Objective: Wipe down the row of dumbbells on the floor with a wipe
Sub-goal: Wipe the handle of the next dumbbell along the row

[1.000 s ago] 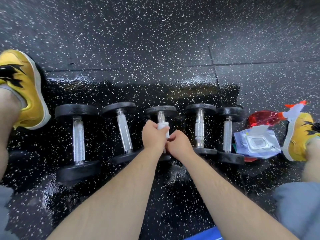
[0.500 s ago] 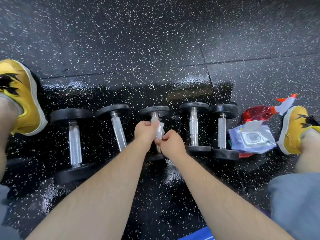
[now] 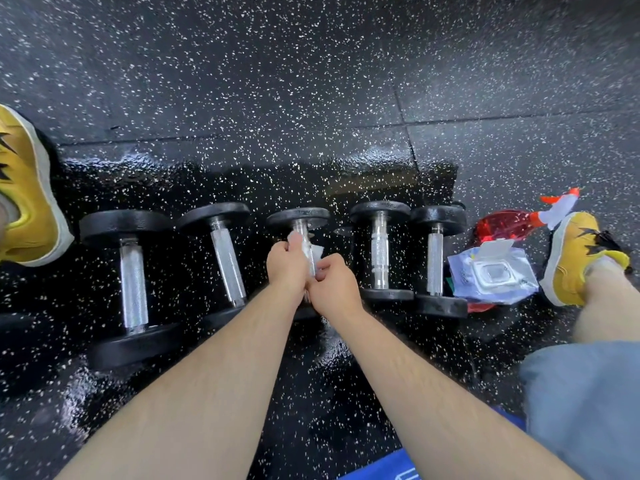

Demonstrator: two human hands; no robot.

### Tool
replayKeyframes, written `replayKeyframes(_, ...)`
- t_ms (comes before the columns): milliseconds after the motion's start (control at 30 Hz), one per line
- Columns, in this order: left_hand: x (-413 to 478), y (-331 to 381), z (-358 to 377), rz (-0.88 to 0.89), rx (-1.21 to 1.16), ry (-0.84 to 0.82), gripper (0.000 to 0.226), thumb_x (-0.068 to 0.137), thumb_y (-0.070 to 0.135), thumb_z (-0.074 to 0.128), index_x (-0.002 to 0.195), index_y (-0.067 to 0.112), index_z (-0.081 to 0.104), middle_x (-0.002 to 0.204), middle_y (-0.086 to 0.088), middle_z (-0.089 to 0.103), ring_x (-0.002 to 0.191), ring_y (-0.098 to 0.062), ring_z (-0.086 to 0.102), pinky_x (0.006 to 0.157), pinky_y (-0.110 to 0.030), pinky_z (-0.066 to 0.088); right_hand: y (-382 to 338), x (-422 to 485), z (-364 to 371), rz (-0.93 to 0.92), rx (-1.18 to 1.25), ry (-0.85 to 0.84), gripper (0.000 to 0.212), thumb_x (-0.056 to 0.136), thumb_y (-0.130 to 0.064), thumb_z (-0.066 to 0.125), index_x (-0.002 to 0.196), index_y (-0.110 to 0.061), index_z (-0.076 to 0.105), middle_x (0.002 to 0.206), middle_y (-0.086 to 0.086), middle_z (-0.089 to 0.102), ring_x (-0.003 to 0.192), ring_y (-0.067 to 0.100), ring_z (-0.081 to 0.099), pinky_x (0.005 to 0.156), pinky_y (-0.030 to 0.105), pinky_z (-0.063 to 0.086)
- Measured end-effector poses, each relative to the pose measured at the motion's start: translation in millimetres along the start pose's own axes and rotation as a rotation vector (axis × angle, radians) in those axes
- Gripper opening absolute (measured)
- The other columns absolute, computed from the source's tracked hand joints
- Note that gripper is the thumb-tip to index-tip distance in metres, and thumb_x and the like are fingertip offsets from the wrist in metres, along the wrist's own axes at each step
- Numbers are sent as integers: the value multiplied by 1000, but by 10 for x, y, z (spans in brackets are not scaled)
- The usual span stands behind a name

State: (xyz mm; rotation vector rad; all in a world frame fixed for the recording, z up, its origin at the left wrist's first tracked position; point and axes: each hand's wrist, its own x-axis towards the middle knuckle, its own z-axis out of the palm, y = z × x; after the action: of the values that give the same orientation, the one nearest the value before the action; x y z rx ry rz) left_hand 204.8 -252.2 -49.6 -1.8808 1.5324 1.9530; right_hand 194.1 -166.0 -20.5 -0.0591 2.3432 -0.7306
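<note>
Black rubber floor [image 3: 311, 81] with white specks, wet and shiny around the middle dumbbell [image 3: 298, 216]; tile seams run behind it.

Two bare forearms reach in from the bottom edge to that dumbbell. Grey shorts [image 3: 588, 403] are low and to its right, cut off by the frame. One yellow shoe [image 3: 27, 202] is far left of it, half out of frame, the other shoe [image 3: 575, 258] far right. A blue mat [image 3: 391, 469] corner sits at the bottom edge, mostly cut off, its print unreadable.

Five dumbbells [image 3: 133, 289] lie in a row, handles pointing away from the person, two on each side of the middle one. Its near head is hidden by the hands.

The pack of wipes [image 3: 493, 271] lies right of the row with its lid flap open. It overlaps a red spray bottle [image 3: 502, 226] and hides something red and green under it that can't be made out.

The left hand [image 3: 287, 268] is curled tight round the middle handle, thumb up, gripping through the wipe [image 3: 313, 252]. The right hand [image 3: 334, 289] touches it just below, fingers curled and pinching the wipe's lower edge. Most of the wipe is hidden, only white scraps show.
</note>
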Motion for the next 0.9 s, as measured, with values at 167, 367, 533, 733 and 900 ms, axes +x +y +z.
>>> replayKeyframes(167,156,-7,-35,-277,-261,-141,49,96,50,44,99,9,71,94,-9,75,89,-30,72,91,-43,57,-8,-24,77,-3,110,46,38,81,-18,75,102,-19,44,91,-3,55,71,12,54,61,26,46)
replayKeyframes(367,76,39,-76,-314,-389,-216,40,102,29,49,68,13,62,53,-1,62,51,-20,57,56,-29,45,-45,141,-29,195,302,-43,21,83,-17,57,99,-8,67,96,3,66,81,22,63,75,32,54)
replayKeyframes(533,47,-7,-47,-313,-379,-196,38,102,40,49,81,14,67,70,-2,66,58,-18,60,54,-26,44,-130,213,-46,16,84,106,23,98,-20,45,77,-19,54,72,-9,54,64,10,49,51,21,32)
replayKeyframes(733,17,-49,0,-349,-417,-230,34,102,35,51,83,15,69,79,-4,68,75,-22,63,79,-36,53,-218,173,64,-236,-53,209,33,97,-17,46,65,-18,42,81,2,48,64,6,40,55,19,27)
replayKeyframes(900,-35,-29,-27,-351,-459,-253,29,101,27,50,101,9,73,80,-5,67,71,-19,63,67,-30,52,-112,54,67,-266,10,152,18,101,-19,53,103,-16,70,100,-7,64,88,1,54,75,8,39)
